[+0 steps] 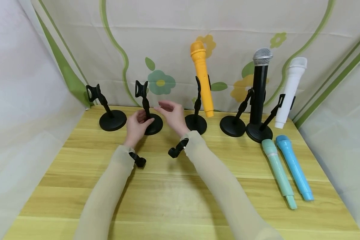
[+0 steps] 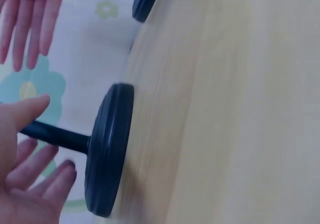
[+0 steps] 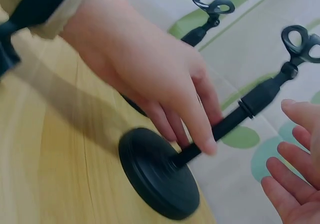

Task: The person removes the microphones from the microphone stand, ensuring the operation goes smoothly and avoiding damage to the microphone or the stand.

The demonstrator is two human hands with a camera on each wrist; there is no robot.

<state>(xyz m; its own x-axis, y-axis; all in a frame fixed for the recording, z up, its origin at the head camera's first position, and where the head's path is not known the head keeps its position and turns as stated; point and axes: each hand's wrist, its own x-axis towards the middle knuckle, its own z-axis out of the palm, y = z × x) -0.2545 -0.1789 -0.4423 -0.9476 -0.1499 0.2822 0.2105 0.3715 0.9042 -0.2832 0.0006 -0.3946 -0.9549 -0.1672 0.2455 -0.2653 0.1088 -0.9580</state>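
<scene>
A black microphone stand (image 1: 156,125) with a round base and an unoccupied clip stands upright, second from the left. My left hand (image 1: 136,128) is around its pole just above the base, thumb on one side and fingers on the other. In the left wrist view, the left thumb (image 2: 31,111) and fingers are spread, with a gap between thumb and pole. To the right of the stand, my right hand (image 1: 174,116) hovers apart from it, holding nothing, its fingers (image 2: 37,28) extended in the left wrist view. Another stand (image 1: 113,120) with an unoccupied clip is at the far left.
An orange microphone (image 1: 204,83) leans in the third stand (image 1: 196,124). Further right are a black microphone (image 1: 259,90) with a silver head and a white one (image 1: 289,91), both in stands. Mint (image 1: 277,170) and blue (image 1: 295,170) microphones lie at the right. A patterned curtain (image 1: 180,20) hangs behind.
</scene>
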